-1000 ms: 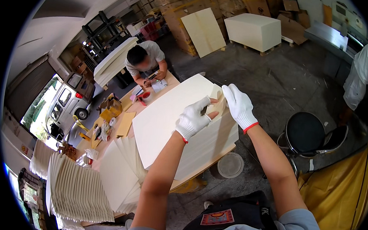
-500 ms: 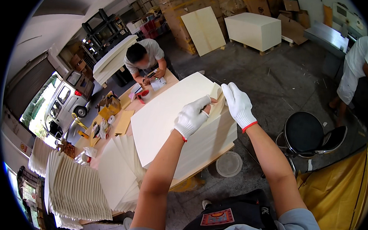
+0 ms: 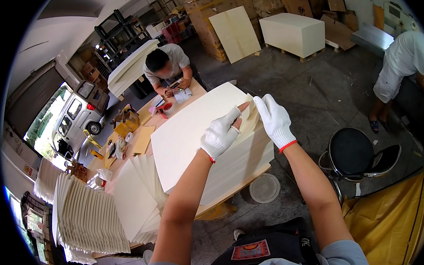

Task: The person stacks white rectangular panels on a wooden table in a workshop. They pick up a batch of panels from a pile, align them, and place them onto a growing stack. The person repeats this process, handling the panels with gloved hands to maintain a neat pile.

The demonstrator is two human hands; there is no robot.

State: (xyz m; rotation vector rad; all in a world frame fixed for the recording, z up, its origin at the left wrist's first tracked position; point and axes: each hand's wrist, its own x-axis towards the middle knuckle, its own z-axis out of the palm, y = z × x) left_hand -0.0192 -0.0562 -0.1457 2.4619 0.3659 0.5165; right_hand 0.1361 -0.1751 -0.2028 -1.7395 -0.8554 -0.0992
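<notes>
A tall stack of large cream-white sheets (image 3: 193,126) lies on the wooden table in front of me. At its far right corner several sheet corners (image 3: 251,119) are bent up and fanned apart. My right hand (image 3: 274,120), in a white knit glove with a red cuff, is at these raised corners, its fingers long and close together; its thumb is hidden. Over the top sheet, just left of the fan, is my left hand (image 3: 221,133). Its glove leaves the thumb and index fingertips bare. The index points toward the raised corners, apart from the thumb.
Fanned sheets (image 3: 138,191) and wavy sheet piles (image 3: 88,212) stand at the left. Across the table (image 3: 115,163) a person (image 3: 170,67) leans over papers. A black chair (image 3: 351,148) and a round translucent tub (image 3: 265,188) stand right; another person (image 3: 403,61) bends far right.
My left index finger has straightened and lifted toward the fanned corners. My right hand has barely moved. The person at the far right has shifted leftward into fuller view.
</notes>
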